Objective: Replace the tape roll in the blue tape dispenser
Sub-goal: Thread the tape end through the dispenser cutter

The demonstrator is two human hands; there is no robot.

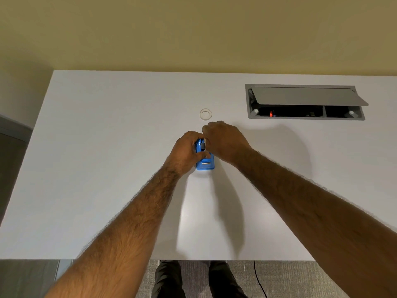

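The blue tape dispenser (205, 163) stands on the white desk (107, 147) in the middle of the view. My left hand (187, 151) grips its left side, thumb across the front. My right hand (225, 140) reaches in from the right with curled fingers at the dispenser's top, where a black part (202, 145) shows. What the right fingers hold is hidden. A clear tape roll (205, 114) lies flat on the desk just beyond both hands, untouched.
A grey cable hatch (305, 102) with its lid propped open is set into the desk at the back right. The yellow wall (193, 29) runs behind the desk. Below the front edge are my legs and a black cable (257, 280) on the carpet.
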